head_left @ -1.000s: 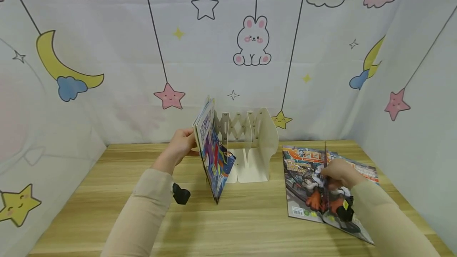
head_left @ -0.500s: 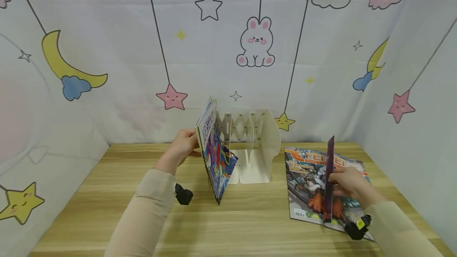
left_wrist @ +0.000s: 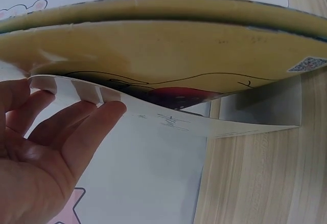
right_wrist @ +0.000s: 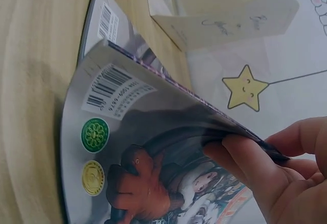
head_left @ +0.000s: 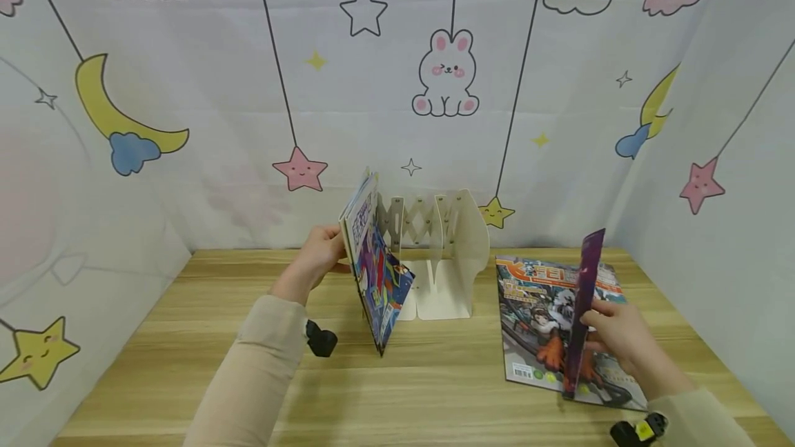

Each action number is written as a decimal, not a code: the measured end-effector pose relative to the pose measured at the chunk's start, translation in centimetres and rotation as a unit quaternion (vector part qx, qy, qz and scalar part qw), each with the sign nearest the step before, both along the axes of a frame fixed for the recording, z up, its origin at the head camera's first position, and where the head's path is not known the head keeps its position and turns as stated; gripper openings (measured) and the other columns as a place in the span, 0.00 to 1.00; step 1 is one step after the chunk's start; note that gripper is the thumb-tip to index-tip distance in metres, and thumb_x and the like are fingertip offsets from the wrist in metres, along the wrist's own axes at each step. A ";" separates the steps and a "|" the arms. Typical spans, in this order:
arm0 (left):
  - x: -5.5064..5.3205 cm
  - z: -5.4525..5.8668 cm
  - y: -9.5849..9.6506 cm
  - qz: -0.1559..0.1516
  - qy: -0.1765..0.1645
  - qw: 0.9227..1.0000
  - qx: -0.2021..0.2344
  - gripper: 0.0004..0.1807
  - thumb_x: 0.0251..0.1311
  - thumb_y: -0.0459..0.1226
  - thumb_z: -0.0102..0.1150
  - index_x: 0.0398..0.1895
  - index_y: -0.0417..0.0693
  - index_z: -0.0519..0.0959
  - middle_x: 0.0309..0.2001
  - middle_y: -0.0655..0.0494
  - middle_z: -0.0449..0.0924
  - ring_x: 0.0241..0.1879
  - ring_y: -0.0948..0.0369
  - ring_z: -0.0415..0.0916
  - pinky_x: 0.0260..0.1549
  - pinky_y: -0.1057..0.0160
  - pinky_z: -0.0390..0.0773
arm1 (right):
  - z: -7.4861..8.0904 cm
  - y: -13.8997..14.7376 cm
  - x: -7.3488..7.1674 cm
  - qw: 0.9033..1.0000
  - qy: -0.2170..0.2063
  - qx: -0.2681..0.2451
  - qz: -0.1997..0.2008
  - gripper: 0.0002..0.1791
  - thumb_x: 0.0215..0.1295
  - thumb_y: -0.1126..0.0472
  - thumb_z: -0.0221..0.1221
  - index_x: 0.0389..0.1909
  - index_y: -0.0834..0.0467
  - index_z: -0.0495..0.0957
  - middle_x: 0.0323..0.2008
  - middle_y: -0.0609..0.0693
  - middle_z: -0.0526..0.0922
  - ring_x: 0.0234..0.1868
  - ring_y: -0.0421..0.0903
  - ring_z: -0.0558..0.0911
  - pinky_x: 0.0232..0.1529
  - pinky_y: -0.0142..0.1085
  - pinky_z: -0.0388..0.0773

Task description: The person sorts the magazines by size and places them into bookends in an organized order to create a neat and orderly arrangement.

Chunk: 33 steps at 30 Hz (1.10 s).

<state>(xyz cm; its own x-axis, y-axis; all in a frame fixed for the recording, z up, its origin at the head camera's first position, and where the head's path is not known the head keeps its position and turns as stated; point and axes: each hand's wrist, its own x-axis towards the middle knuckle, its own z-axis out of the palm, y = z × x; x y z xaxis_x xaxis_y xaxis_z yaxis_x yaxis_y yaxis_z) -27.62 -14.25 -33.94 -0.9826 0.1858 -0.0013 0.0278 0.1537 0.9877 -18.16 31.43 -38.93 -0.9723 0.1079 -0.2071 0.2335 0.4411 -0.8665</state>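
My left hand (head_left: 319, 254) is at the left side of the upright magazines (head_left: 368, 254), which have colourful covers. In the left wrist view, its fingers (left_wrist: 102, 127) press the outer face of the thin white end plate (left_wrist: 168, 132) of the book rack (head_left: 468, 254). The magazines' yellowish back (left_wrist: 168, 50) bows out just behind that plate. My right hand (head_left: 627, 343) pinches a magazine (head_left: 582, 316) by its edge and holds it on end, its purple side turned left. A barcode and an orange-gloved figure show on its cover (right_wrist: 138, 183) in the right wrist view.
Another magazine (head_left: 522, 323) lies flat on the wooden table (head_left: 435, 392), partly hidden behind the held one. The rack's dividers and right-hand plate stand to the right of the upright magazines. A patterned curtain (head_left: 248, 54) hangs behind the table.
My right hand has raised one magazine from those lying on the table, turned it on end and drawn back slightly to the right. My left hand stays at the rack.
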 end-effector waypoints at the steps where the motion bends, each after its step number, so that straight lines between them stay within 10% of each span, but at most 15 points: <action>1: 0.0 0.0 0.0 0.001 0.000 1.000 0.001 0.18 0.70 0.46 0.45 0.34 0.41 0.78 0.29 0.59 0.80 0.32 0.64 0.81 0.35 0.56 0.83 | 0.0 -0.1 0.2 1.000 0.004 -0.001 -0.003 0.31 0.70 0.63 0.43 0.68 0.74 0.48 0.64 0.78 0.56 0.34 0.37 0.83 0.34 0.35 0.84; 33: 0.2 -0.3 0.3 0.022 -0.001 1.000 -0.004 0.18 0.69 0.47 0.46 0.24 0.49 0.74 0.18 0.61 0.74 0.32 0.65 0.79 0.37 0.55 0.83 | 1.2 -2.6 4.9 0.994 0.100 0.011 -0.042 0.30 0.71 0.65 0.48 0.68 0.72 0.50 0.63 0.72 0.59 0.36 0.23 0.78 0.36 0.30 0.82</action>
